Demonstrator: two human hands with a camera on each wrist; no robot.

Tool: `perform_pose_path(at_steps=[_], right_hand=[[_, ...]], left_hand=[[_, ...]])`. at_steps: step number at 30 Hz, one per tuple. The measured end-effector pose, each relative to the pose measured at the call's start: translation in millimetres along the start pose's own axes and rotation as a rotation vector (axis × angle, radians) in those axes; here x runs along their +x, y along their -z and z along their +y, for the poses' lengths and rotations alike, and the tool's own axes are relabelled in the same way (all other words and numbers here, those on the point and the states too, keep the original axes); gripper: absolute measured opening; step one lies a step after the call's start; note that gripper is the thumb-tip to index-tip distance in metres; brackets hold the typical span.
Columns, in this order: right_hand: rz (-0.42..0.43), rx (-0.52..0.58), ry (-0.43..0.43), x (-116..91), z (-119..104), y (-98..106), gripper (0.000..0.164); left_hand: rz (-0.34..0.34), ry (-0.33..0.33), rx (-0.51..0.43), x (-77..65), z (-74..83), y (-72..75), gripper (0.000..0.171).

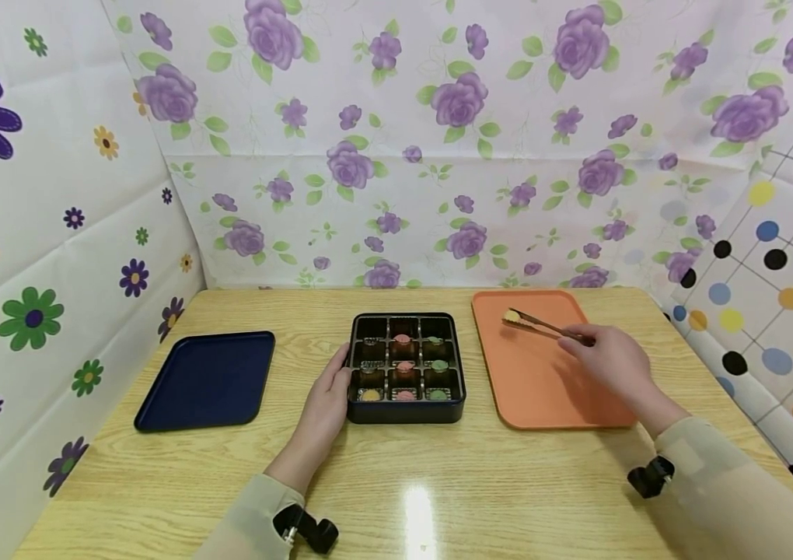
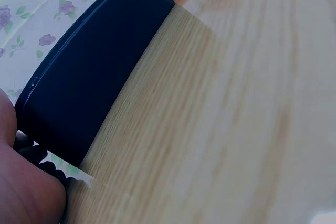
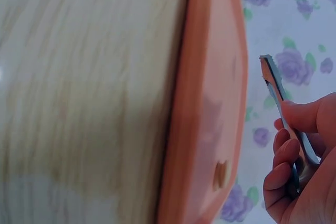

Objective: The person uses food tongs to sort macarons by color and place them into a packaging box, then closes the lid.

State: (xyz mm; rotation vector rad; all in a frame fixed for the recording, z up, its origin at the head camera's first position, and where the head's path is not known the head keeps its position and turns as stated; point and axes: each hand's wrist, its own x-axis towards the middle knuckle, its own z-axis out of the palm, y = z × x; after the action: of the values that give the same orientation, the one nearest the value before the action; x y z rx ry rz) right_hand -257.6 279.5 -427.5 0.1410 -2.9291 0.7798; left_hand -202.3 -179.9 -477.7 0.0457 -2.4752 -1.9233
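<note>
My right hand [image 1: 613,362] grips dark metal tongs [image 3: 286,103] above the orange tray [image 1: 543,389]. In the head view, a small yellow sweet [image 1: 511,316] shows between the tong tips. The right wrist view has a small yellowish piece [image 3: 221,174] lying on the tray, apart from the tongs. My left hand [image 1: 323,408] rests with extended fingers against the left side of a black divided box [image 1: 406,414]. Its columns hold a yellow sweet [image 1: 371,395] at front left, pink sweets [image 1: 405,395] in the middle and green sweets [image 1: 438,395] at right. The rear left compartments show only clear plastic holders.
A dark blue tray [image 1: 207,381] lies on the wooden table [image 1: 368,498], left of the box. Flowered cloth [image 1: 459,179] hangs behind the table, and patterned sheets stand at both sides.
</note>
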Motion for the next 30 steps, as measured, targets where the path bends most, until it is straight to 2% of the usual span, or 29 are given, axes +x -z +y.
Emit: perform_pose_path(at_steps=[7,20,30], right_hand=[[0.003,0.037,0.055,-4,-26,2,0.052],[0.013,0.095,0.170,-10,-68,-2,0.043],[-0.047,0.121,0.174,-11,-101,-13,0.040]], left_hand=[[-0.004,-0.014,0.003,-1.5,1.7,-0.2,0.056],[0.001,-0.011,0.007,-2.7,2.5,-0.3,0.056],[0.000,-0.010,0.004,-1.9,2.4,-0.7,0.056]])
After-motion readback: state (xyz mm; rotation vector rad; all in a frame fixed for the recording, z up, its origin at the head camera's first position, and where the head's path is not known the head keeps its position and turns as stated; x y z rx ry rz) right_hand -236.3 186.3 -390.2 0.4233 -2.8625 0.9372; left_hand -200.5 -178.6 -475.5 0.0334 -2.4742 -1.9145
